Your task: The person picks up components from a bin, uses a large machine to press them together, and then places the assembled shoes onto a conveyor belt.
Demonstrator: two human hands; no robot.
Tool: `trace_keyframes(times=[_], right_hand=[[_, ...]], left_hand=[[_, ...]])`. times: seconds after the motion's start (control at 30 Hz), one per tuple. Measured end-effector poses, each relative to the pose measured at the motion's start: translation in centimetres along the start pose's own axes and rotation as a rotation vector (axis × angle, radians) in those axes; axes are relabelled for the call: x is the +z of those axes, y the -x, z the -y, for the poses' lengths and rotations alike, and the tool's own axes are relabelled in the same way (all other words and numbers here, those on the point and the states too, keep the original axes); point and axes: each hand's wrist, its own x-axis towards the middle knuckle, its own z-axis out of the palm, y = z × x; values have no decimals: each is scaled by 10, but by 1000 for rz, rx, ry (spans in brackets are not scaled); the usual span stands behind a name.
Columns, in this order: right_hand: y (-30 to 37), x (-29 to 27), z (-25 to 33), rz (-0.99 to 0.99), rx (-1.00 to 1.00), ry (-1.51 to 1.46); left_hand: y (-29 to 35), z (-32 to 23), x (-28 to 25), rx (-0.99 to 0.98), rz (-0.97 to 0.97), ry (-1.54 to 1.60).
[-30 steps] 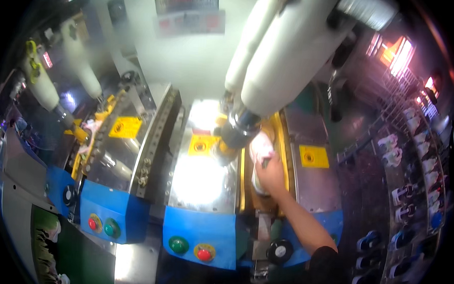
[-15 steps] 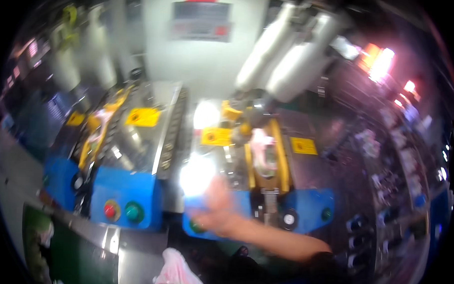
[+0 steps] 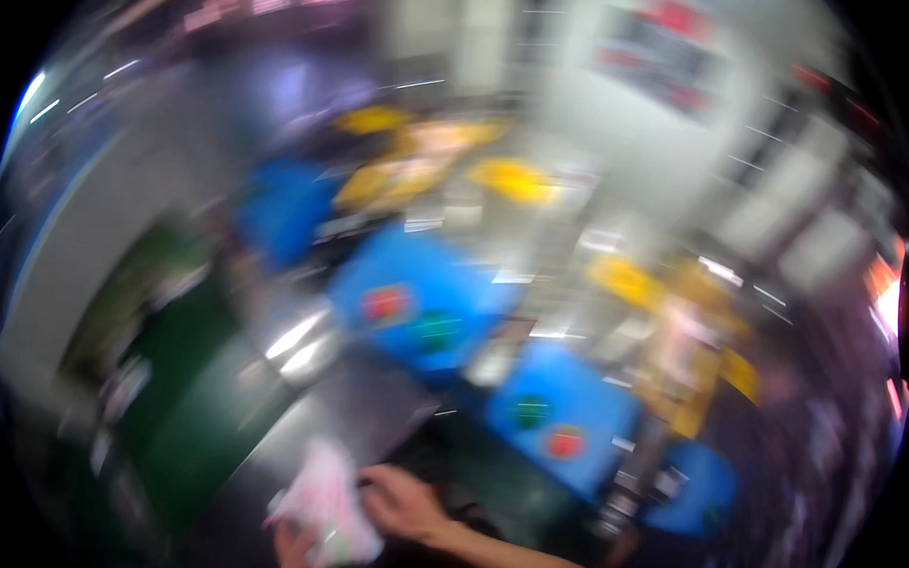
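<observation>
Away from the blue box (image 3: 591, 397) comes the right hand (image 3: 402, 503), now at the right edge of the pink-and-white piece (image 3: 329, 495), fingers half curled, blur hiding whether that grip is closed! Left hand (image 3: 293, 549) grips its lower left, low over the metal surface (image 3: 362, 396).

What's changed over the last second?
The right hand let go of the pale pink shoe upper between yellow rails, moved down and left, and is now beside the soft whitish pink piece in the left hand. The view turned left. The upper stayed between the rails.
</observation>
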Motion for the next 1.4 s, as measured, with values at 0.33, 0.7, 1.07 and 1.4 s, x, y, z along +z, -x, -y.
trace_keyframes(times=[0.33, 0.7, 1.07, 1.4], right_hand=[[-1, 107, 109, 317, -127, -34], [-170, 253, 80, 390, 169, 2], [-672, 582, 35, 1372, -474, 1138], [-428, 525, -25, 700, -469, 864]], left_hand=[[-104, 50, -111, 358, -625, -569], [-174, -37, -342, 280, -649, -879], [-180, -33, -566, 330, -915, -1235], [-147, -12, -580, 357, -1001, -1236]])
